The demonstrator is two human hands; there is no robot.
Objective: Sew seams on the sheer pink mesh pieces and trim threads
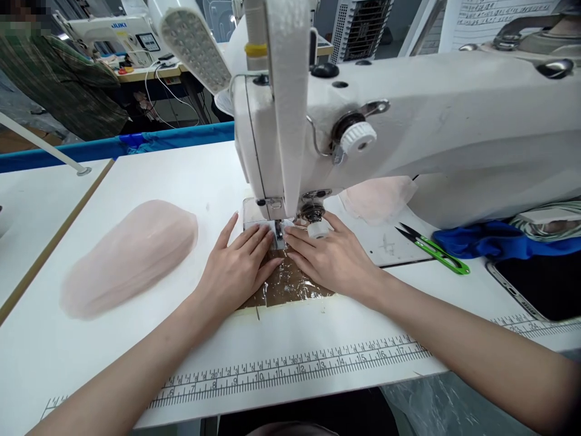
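Observation:
My left hand (238, 263) lies flat with its fingers stretched toward the presser foot (278, 233) of a white sewing machine (408, 103). On the other side of the foot rests my right hand (329, 257), palm down, fingers spread and its fingertips close to the foot. Beneath both palms is a brown, shiny taped patch (295, 287) on the tabletop. Whether a thin piece of cloth lies under the fingertips I cannot tell. Left of my hands is a stack of sheer pale pink fabric pieces (131, 260). More pale pink fabric (379, 197) sits behind the machine head.
Green thread snips (436, 251) lie to the right, beside a blue cloth (494, 239) and a dark-screened phone (540, 284). A printed ruler (281, 369) runs along the front edge. An LED lamp (195, 45) hangs upper left. A person (59, 85) is near another machine behind.

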